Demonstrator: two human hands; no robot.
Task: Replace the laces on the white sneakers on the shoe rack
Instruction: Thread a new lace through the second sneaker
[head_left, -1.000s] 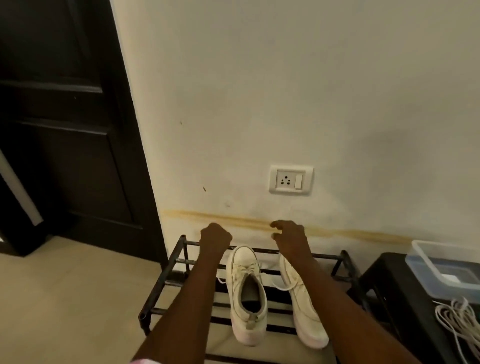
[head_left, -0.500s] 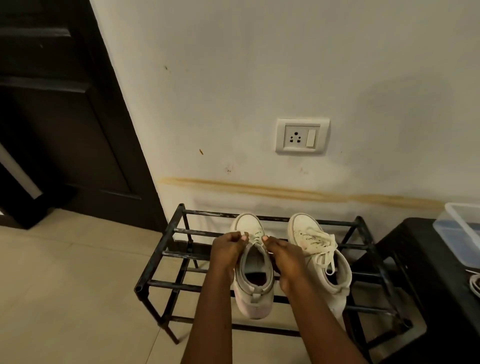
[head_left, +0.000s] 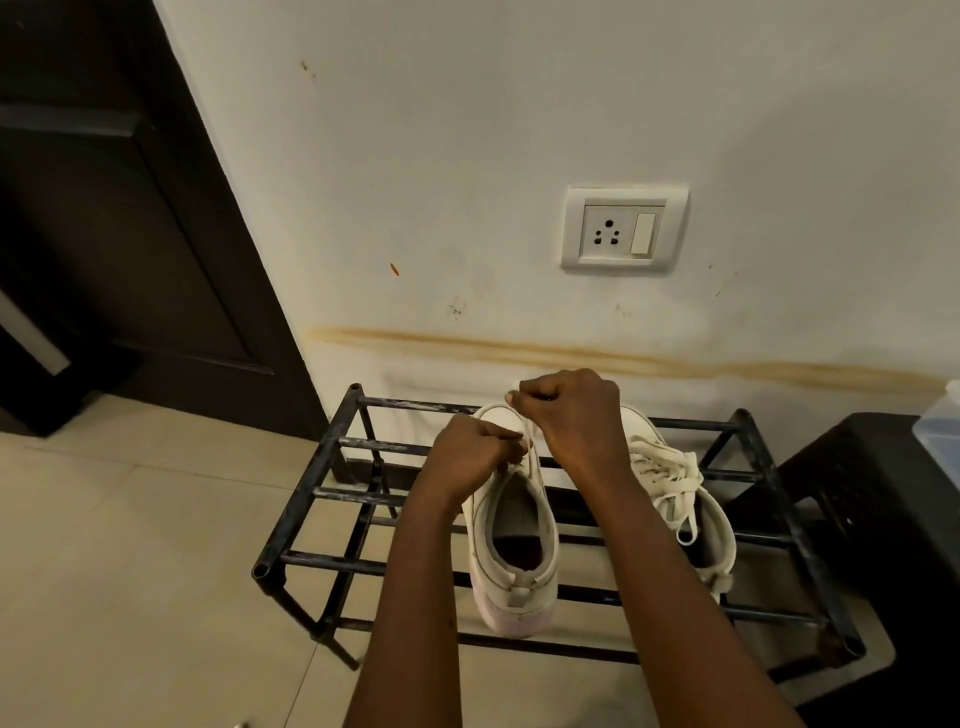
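Observation:
Two white sneakers stand toe to the wall on the black metal shoe rack (head_left: 332, 447). The left sneaker (head_left: 514, 551) is under my hands, its opening facing me. My left hand (head_left: 472, 454) pinches its white lace (head_left: 529, 436) just above the tongue. My right hand (head_left: 571, 415) is raised over the toe, fingers curled round the same lace, which runs taut between the two hands. The right sneaker (head_left: 680, 499) keeps its lace in a loose tangle over the tongue, with ends hanging into the opening.
A stained wall with a socket plate (head_left: 623, 228) rises right behind the rack. A dark door (head_left: 104, 208) stands at the left over pale floor tiles. A black stool (head_left: 883, 509) with a clear plastic box corner (head_left: 943, 431) sits at the right.
My right hand has risen from the tongue to above the toe, drawing the lace up. My left hand stays pinched at the tongue. The camera has moved closer.

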